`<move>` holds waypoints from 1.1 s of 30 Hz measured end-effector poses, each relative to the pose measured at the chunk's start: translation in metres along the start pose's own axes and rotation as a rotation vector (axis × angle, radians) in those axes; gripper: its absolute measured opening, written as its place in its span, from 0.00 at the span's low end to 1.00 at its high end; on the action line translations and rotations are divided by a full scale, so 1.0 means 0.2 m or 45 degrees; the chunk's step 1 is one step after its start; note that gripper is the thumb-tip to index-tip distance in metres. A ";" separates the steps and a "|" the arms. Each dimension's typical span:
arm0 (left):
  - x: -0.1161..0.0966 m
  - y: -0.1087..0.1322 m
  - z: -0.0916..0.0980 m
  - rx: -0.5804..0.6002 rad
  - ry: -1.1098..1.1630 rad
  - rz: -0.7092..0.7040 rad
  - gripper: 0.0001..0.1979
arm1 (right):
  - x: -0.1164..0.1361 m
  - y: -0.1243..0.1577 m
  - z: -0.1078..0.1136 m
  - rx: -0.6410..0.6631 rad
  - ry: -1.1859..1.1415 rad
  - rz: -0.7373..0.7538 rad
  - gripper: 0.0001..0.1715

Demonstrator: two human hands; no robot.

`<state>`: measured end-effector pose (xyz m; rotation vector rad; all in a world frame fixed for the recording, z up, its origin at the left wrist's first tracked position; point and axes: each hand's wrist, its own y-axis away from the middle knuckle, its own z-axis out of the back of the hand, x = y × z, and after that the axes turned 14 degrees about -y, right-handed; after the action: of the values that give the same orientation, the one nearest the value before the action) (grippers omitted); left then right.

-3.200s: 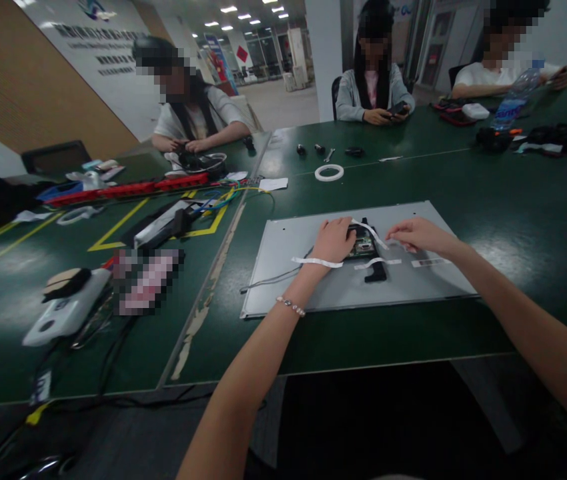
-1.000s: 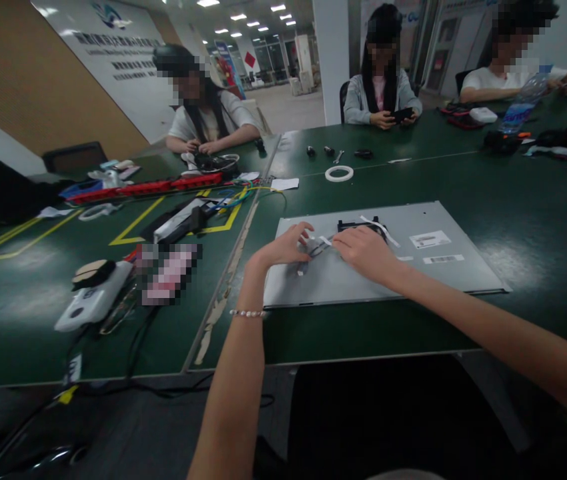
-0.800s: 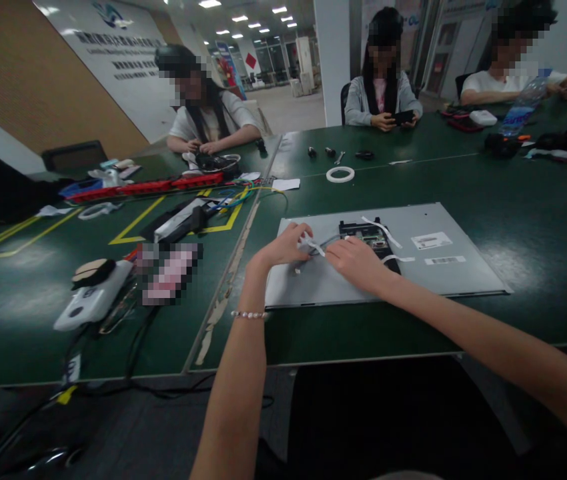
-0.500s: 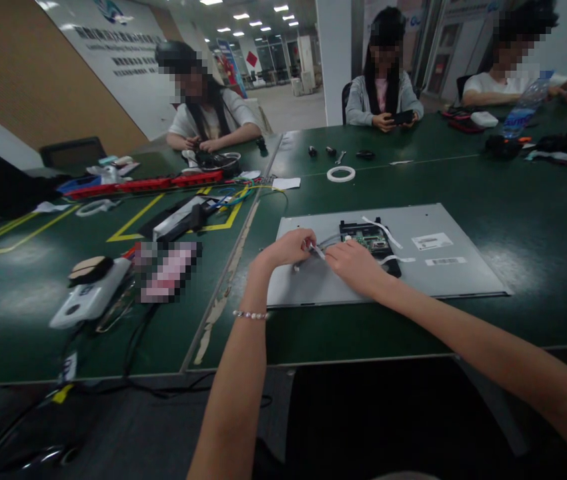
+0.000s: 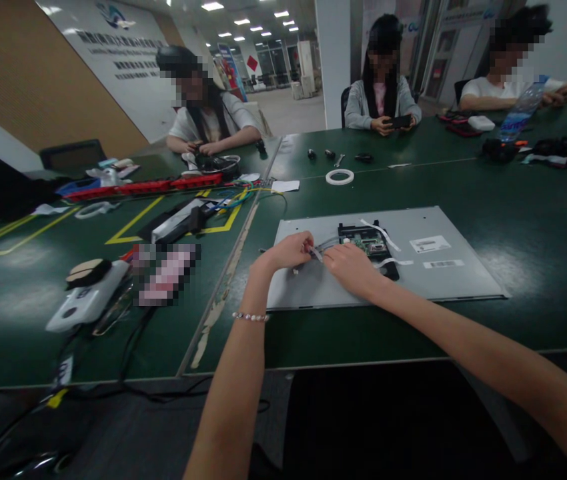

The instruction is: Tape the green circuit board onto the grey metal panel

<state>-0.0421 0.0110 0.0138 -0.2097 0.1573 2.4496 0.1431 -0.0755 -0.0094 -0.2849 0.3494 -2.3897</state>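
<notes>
A flat grey panel [image 5: 428, 223] lies on the green table, with a green circuit board [image 5: 364, 245] in a black holder on top. From the board, a grey cable [image 5: 330, 242] runs left towards my hands. My left hand [image 5: 291, 252] is closed in a pinch over the panel's left part, on a short whitish strip [image 5: 317, 254] beside the cable. The fingers of my right hand [image 5: 351, 268] are closed on the strip's other end; the palm partly covers the black holder. White tape [image 5: 382, 233] crosses the board's upper right corner. A small connector end shows below my left hand.
A tape roll [image 5: 339, 177] and a small wrench [image 5: 339, 160] lie beyond the panel. To the left are a white device [image 5: 86, 300], a pink phone-like object [image 5: 167, 277] and a red power strip [image 5: 143, 187]. A plastic bottle [image 5: 521, 113] stands far right. Several people sit opposite.
Both hands stay close together over the panel's left part, with only small finger movements around the strip. The whole view has shifted slightly.
</notes>
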 end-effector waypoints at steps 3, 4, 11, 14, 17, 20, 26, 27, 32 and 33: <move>0.01 0.00 0.00 0.019 0.020 0.001 0.14 | 0.01 0.00 -0.01 0.010 -0.017 -0.001 0.13; 0.01 0.00 0.00 0.023 0.021 0.010 0.14 | 0.01 0.00 -0.01 0.008 -0.024 0.001 0.13; -0.01 -0.02 -0.03 -0.050 -0.059 0.055 0.06 | 0.02 0.00 -0.01 0.009 -0.070 -0.002 0.13; -0.01 -0.03 -0.03 -0.037 -0.098 0.029 0.06 | 0.02 0.00 -0.01 0.006 -0.094 -0.016 0.14; -0.01 -0.02 -0.03 -0.033 -0.103 0.014 0.07 | 0.02 0.01 0.00 0.021 -0.123 -0.032 0.13; -0.01 -0.02 -0.03 -0.045 -0.096 0.009 0.07 | 0.02 0.02 -0.01 0.010 -0.173 -0.050 0.13; 0.00 -0.03 -0.04 -0.064 -0.069 0.032 0.10 | 0.03 0.03 -0.04 -0.042 -0.293 0.015 0.17; 0.00 -0.03 -0.05 -0.078 -0.064 0.041 0.10 | 0.03 0.03 -0.05 -0.041 -0.313 0.036 0.19; 0.02 -0.04 -0.08 -0.126 -0.090 0.081 0.09 | 0.04 0.04 -0.04 0.007 -0.354 0.092 0.27; 0.03 -0.05 -0.09 -0.129 -0.102 0.077 0.07 | 0.04 0.04 -0.04 0.019 -0.359 0.097 0.27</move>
<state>-0.0378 0.0187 -0.0058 -0.1524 0.0039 2.5241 0.1406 -0.0856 -0.0185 -0.5832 0.2066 -2.2379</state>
